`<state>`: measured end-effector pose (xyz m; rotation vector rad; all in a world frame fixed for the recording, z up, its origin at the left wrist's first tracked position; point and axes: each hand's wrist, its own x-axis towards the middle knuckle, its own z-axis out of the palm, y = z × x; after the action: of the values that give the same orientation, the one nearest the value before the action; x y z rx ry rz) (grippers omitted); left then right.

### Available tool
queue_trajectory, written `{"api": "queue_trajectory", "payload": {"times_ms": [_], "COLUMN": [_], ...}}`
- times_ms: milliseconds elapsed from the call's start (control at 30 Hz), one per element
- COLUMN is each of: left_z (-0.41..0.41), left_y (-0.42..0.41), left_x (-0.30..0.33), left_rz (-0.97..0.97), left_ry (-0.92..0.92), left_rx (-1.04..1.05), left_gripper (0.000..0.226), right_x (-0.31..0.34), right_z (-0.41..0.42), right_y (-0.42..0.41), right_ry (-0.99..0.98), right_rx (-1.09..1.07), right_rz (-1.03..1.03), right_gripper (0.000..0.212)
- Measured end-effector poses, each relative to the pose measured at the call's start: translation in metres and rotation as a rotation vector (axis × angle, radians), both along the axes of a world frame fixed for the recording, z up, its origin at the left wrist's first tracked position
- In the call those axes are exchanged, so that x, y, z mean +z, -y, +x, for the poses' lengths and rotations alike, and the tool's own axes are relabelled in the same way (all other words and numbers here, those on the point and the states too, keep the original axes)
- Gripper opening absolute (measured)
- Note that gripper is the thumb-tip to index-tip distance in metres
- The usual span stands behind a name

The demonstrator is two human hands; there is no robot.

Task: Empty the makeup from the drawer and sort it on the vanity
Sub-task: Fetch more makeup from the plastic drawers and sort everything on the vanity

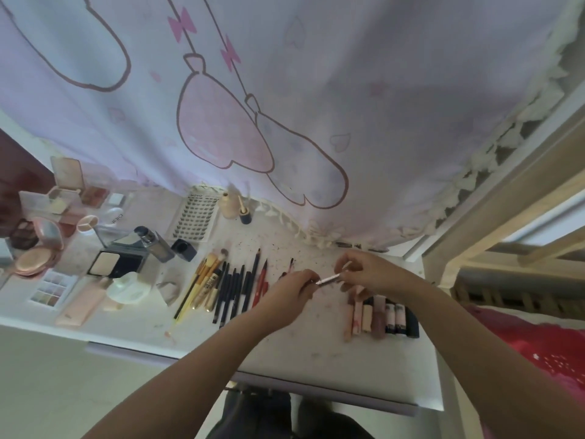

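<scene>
I hold a slim silver-capped tube between both hands above the vanity top, roughly level, over the gap between two sorted rows. My left hand has its fingers curled round the tube's left end. My right hand pinches the right end, and a thin pale stick pokes up from between its fingers; whether that stick belongs to the tube I cannot tell.

Just below my right hand lies a row of lip tubes, side by side and touching, pink and beige at the left, dark-capped at the right. Left of my left hand lies a row of dark pencils, then two red pencils beside them, all roughly parallel. Further left: a bundle of yellow-handled brushes, bristles pointing toward the curtain.

Beyond the brushes, toward the left edge: a dark compact open with a pale pan, a grey bottle lying on its side, a small dark cap, a sheet of false lashes, a beige bottle upright near the curtain. At far left, several open palettes and a round pink compact cluster together; a small eyeshadow palette and a flat pink case lie nearer the front edge.

A pale curtain with pink balloon drawings hangs behind the vanity top, its hem touching the back edge. The surface is speckled with small dark and pink flecks.
</scene>
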<state>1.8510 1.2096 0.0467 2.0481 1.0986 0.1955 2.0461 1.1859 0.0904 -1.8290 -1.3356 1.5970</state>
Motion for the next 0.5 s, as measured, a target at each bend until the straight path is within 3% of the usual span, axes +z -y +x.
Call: {"api": "queue_trajectory", "payload": {"times_ms": [133, 200, 300, 500], "left_z": [-0.003, -0.003, -0.004, -0.006], "left_y": [0.002, 0.004, 0.006, 0.012], "left_x": [0.011, 0.013, 0.015, 0.015], "left_rz": [0.035, 0.037, 0.018, 0.045], "left_ry": [0.021, 0.016, 0.017, 0.027], "left_rx": [-0.009, -0.022, -0.016, -0.039], "left_gripper": [0.019, 0.018, 0.02, 0.02], "right_x": [0.011, 0.013, 0.015, 0.017], "right_z": [-0.006, -0.007, -0.006, -0.009], "right_y": [0.004, 0.006, 0.012, 0.019], "right_ry": [0.136, 0.211, 0.146, 0.104], "right_rx": [0.051, 0.121, 0.103, 0.069], "right_rz": [-0.018, 0.031, 0.072, -0.006], "right_gripper": [0.03, 0.029, 0.007, 0.028]}}
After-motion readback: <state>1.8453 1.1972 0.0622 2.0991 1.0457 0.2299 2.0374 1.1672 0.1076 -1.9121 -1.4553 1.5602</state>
